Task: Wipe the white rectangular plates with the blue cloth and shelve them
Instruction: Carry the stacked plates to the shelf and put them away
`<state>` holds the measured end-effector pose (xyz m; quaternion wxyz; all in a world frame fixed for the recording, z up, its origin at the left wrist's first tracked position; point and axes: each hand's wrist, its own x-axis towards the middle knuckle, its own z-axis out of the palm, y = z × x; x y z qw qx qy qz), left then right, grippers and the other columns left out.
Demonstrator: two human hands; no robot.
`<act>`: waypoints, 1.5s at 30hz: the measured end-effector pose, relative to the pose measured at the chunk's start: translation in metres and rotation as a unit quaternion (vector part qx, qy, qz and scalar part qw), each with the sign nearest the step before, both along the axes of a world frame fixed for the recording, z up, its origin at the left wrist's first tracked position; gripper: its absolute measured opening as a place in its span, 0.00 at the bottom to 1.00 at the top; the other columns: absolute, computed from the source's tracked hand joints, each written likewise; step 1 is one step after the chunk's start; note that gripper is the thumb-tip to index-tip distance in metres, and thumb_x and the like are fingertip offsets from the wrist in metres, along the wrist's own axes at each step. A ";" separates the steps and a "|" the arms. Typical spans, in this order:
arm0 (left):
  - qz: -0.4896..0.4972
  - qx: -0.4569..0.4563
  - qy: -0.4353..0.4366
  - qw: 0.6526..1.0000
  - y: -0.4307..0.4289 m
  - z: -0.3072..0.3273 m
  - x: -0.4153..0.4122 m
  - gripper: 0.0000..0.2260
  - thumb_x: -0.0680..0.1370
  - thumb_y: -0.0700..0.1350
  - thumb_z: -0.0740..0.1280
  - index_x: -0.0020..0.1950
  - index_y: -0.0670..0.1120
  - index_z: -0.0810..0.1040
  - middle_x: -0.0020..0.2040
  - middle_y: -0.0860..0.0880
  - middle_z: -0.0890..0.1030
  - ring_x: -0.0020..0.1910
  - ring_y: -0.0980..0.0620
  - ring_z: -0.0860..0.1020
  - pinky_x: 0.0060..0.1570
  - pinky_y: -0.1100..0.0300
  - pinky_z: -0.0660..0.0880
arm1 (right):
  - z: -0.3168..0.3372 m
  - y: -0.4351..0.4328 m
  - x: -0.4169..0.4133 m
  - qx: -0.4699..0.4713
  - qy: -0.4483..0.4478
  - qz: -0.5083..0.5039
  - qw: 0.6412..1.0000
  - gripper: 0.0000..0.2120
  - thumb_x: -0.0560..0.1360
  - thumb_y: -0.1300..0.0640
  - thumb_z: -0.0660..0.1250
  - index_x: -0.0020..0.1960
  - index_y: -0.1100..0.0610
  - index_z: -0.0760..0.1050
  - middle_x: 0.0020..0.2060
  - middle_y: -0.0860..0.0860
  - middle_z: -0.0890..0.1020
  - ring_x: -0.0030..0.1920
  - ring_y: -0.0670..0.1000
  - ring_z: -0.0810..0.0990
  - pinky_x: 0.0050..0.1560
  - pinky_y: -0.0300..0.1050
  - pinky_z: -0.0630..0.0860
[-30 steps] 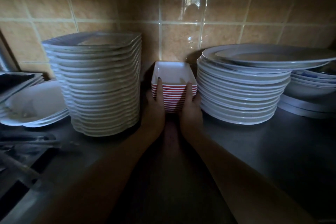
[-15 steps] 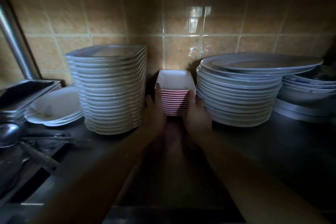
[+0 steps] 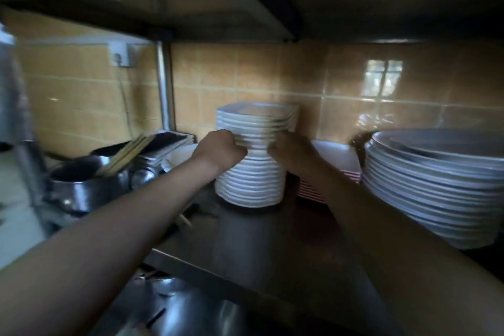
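The stack of white plates (image 3: pixel 252 172) stands upright in the middle of the frame, on the steel shelf (image 3: pixel 261 243) and close to the tiled wall. Both hands meet it at the same height, roughly a third of the way down from its top. The left hand (image 3: pixel 221 148) is at the stack's left edge with its fingers curled in against the rims. The right hand (image 3: pixel 291 150) mirrors it on the right edge, also curled round the plate edges. That side is dark and smeared by motion, so I cannot tell how many plates its fingers take in. The relation that matters is that the grip is a level pair across the column, with the column's long axis vertical between the palms. From there the plates above the fingers would come away as one block if raised straight up, and those below would be left standing. Neither hand is nearer; they are matched, so the load should split evenly. Clearance is tighter to the right of the frame. There a low pile of red-striped dishes (image 3: pixel 311 188) sits just beside the stack, partly behind the right forearm, and the big round plates (image 3: pixel 436 194) crowd the far right. At left, the pots (image 3: pixel 81 185) are well apart. No blue cloth is in view.
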<state>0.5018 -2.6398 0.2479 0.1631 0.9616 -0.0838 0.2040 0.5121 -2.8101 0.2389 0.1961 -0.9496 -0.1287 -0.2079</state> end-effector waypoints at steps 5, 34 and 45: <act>0.121 -0.009 -0.002 0.993 0.081 0.021 -0.033 0.15 0.75 0.53 0.61 0.35 0.43 0.70 0.41 0.41 0.77 0.44 0.42 0.75 0.42 0.58 0.69 | 0.016 0.070 -0.003 0.006 -0.082 -0.022 0.996 0.17 0.76 0.46 0.60 0.47 0.61 0.74 0.47 0.60 0.81 0.50 0.61 0.79 0.42 0.45 0.67; 0.548 0.042 0.047 0.834 0.429 0.034 -0.322 0.12 0.75 0.55 0.62 0.40 0.48 0.76 0.40 0.48 0.77 0.40 0.47 0.76 0.48 0.52 0.75 | 0.032 0.512 -0.164 -0.082 -0.014 0.446 0.891 0.15 0.71 0.47 0.60 0.54 0.53 0.71 0.56 0.56 0.78 0.53 0.58 0.76 0.42 0.46 0.67; 0.620 0.115 0.081 0.772 0.502 0.043 -0.375 0.16 0.75 0.57 0.63 0.57 0.50 0.76 0.52 0.49 0.79 0.48 0.49 0.77 0.43 0.56 0.75 | 0.045 0.631 -0.182 -0.137 0.014 0.584 0.800 0.17 0.74 0.43 0.61 0.55 0.54 0.74 0.50 0.53 0.78 0.45 0.54 0.76 0.40 0.44 0.73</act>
